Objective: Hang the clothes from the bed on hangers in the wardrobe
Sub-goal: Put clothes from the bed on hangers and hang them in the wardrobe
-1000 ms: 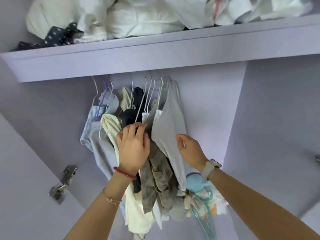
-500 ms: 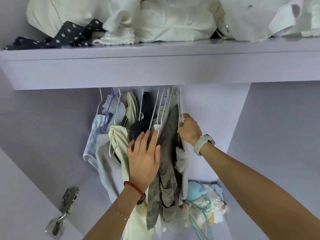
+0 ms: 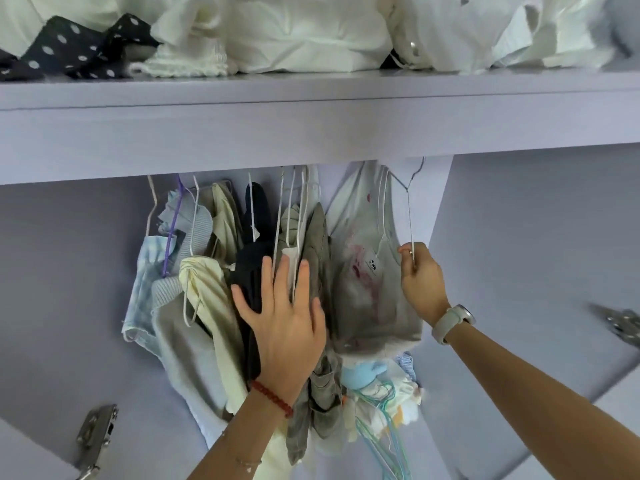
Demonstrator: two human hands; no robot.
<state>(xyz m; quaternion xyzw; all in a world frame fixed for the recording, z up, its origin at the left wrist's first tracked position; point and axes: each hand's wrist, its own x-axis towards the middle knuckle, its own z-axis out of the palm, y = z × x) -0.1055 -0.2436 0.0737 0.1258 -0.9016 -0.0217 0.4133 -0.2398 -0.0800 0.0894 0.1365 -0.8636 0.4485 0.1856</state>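
Inside the lilac wardrobe, several garments hang packed together on wire hangers under the shelf (image 3: 311, 133). My left hand (image 3: 282, 320) lies flat with straight fingers against the black and olive garments (image 3: 317, 258), pressing them leftward. My right hand (image 3: 419, 277) pinches the lower wire of a white wire hanger (image 3: 408, 209) at the right end of the row. A pale grey top with pink marks (image 3: 367, 278) hangs beside that hanger, apart from the packed bunch. The rail itself is hidden behind the shelf front.
White folded textiles (image 3: 311, 29) and a dark polka-dot cloth (image 3: 76, 46) lie on the shelf above. A heap of light clothes and pale green-blue hangers (image 3: 384, 410) sits low in the wardrobe. Door hinges show at lower left (image 3: 97, 434) and right (image 3: 623, 323).
My right hand has moved right and out from the bunch, drawing a wire hanger and the pale grey top apart from the others. My left hand stays pressed on the bunch.
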